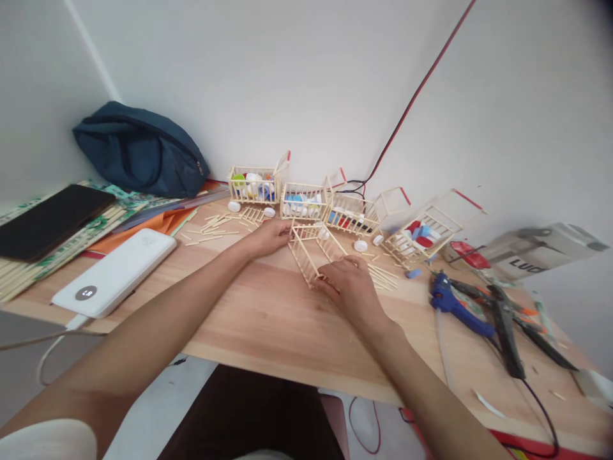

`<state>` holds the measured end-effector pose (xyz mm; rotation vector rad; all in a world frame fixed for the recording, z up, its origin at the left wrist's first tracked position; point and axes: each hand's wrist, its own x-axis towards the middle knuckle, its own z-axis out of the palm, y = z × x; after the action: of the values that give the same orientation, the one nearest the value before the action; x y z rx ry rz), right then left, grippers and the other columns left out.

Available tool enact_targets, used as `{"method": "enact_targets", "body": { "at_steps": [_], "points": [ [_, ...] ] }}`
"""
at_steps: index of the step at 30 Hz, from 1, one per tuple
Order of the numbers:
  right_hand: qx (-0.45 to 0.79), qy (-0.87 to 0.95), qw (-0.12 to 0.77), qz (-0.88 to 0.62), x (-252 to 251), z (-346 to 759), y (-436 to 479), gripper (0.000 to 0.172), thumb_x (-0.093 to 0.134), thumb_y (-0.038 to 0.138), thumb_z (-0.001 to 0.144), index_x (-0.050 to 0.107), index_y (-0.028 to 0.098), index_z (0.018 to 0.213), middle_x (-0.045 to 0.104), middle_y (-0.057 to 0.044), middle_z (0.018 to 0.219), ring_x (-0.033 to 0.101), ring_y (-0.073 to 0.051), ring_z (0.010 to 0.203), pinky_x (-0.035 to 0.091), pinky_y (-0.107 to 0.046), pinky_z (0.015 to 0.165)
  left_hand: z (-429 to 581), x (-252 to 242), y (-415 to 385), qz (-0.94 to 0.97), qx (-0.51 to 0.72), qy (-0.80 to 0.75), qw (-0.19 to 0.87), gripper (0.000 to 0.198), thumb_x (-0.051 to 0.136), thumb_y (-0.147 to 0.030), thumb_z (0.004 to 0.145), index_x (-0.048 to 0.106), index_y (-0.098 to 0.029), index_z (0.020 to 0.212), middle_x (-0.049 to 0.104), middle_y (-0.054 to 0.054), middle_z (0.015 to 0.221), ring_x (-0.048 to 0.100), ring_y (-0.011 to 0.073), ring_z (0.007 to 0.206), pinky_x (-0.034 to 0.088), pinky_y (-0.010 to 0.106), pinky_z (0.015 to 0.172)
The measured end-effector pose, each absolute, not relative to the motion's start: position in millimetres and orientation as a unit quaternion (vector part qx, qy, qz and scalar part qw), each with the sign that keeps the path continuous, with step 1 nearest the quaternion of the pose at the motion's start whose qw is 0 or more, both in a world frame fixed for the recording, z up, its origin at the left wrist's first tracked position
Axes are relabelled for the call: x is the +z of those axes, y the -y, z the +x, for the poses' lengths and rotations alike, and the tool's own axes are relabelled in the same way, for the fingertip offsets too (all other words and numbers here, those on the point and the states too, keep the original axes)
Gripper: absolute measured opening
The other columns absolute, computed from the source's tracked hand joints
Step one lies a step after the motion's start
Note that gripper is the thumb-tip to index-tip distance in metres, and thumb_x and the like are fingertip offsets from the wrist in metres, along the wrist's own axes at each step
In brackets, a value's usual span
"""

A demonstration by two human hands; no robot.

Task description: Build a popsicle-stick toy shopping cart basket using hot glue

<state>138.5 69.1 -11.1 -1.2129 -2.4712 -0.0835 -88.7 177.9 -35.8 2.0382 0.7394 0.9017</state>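
My left hand [272, 237] pinches the far left corner of a small basket frame [306, 262] built from thin wooden sticks. My right hand [352, 287] grips its near right end, fingers closed on the sticks. The frame is tilted over the tabletop between both hands; whether it touches the wood I cannot tell. Loose cut sticks [213, 233] lie by my left hand, and more sticks [383, 276] lie beyond my right one. A white bottle cap [361, 245] rests just past the frame.
Several miniature stick shopping carts, such as the right one [421, 236], hold bottle caps along the wall. A blue glue gun [460, 306] and pliers [505, 332] lie right. A white power bank [117, 271], a black tablet-like slab [52, 220] and a blue bag [143, 150] are left.
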Motion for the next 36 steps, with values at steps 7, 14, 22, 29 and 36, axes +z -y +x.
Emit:
{"method": "enact_targets", "body": {
  "at_steps": [7,14,22,29,36],
  "points": [
    [-0.038,0.877,0.197,-0.436,-10,138,-63,0.015,0.063,0.034,0.090,0.066,0.019,0.095,0.072,-0.006,0.090,0.064,-0.023,0.090,0.037,-0.040,0.097,-90,-28,-172,0.809,0.346,-0.314,0.356,0.031,0.053,-0.027,0.087,0.070,-0.012,0.109,0.074,0.008,0.108,0.066,0.0230,0.101,0.049,0.037,0.095],
    [-0.137,0.891,0.223,-0.371,-11,131,-53,0.051,0.049,0.022,0.095,0.040,0.016,0.145,0.041,-0.012,0.153,0.029,-0.026,0.145,0.025,-0.047,0.116,-89,-25,-169,0.811,0.357,-0.283,0.367,0.033,0.054,-0.029,0.088,0.069,-0.012,0.113,0.073,0.009,0.111,0.065,0.0240,0.106,0.046,0.040,0.100],
    [-0.122,0.893,0.198,-0.385,-33,128,-61,0.061,0.037,0.012,0.097,0.022,0.020,0.156,0.039,-0.008,0.155,0.027,-0.020,0.146,0.023,-0.045,0.119,-89,-30,-174,0.805,0.356,-0.269,0.391,0.033,0.054,-0.028,0.088,0.070,-0.011,0.111,0.073,0.011,0.112,0.065,0.0232,0.105,0.046,0.040,0.100],
    [0.033,0.820,0.369,-0.437,12,163,-63,0.055,0.022,0.036,0.103,0.017,0.024,0.157,0.027,-0.006,0.161,0.022,-0.020,0.148,0.025,-0.046,0.119,-92,-26,-172,0.816,0.334,-0.334,0.334,0.034,0.055,-0.031,0.085,0.069,-0.014,0.112,0.073,0.006,0.110,0.064,0.0242,0.105,0.046,0.038,0.099],
    [0.149,0.751,0.381,-0.519,0,186,-74,0.049,0.033,0.046,0.100,0.059,0.020,0.134,0.059,-0.010,0.138,0.052,-0.024,0.131,0.039,-0.045,0.110,-92,-26,-174,0.815,0.328,-0.317,0.358,0.038,0.055,-0.030,0.084,0.067,-0.014,0.116,0.072,0.007,0.113,0.064,0.0238,0.106,0.045,0.040,0.101]
  ]
}}
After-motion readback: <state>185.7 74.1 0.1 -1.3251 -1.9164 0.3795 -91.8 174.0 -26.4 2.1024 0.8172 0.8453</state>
